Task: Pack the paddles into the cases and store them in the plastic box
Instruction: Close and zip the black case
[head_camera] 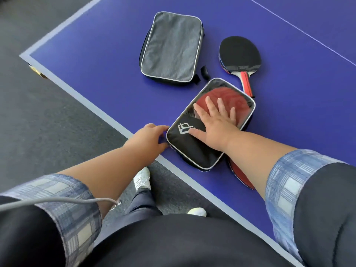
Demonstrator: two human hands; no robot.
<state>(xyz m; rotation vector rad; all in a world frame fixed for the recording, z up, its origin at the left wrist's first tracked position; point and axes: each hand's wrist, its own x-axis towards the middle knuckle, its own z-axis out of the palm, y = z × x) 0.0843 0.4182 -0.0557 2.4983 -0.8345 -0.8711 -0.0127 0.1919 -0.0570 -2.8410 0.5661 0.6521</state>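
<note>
Black case (194, 149) lies diagonally; right hand (215, 122) flat atop.

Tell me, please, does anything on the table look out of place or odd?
Yes. A red paddle sticks out from under the near case, below the right hand pressing flat on it, and lies close to the table edge. The left hand touches the case's corner. The black paddle and grey case lie tidy.
</note>
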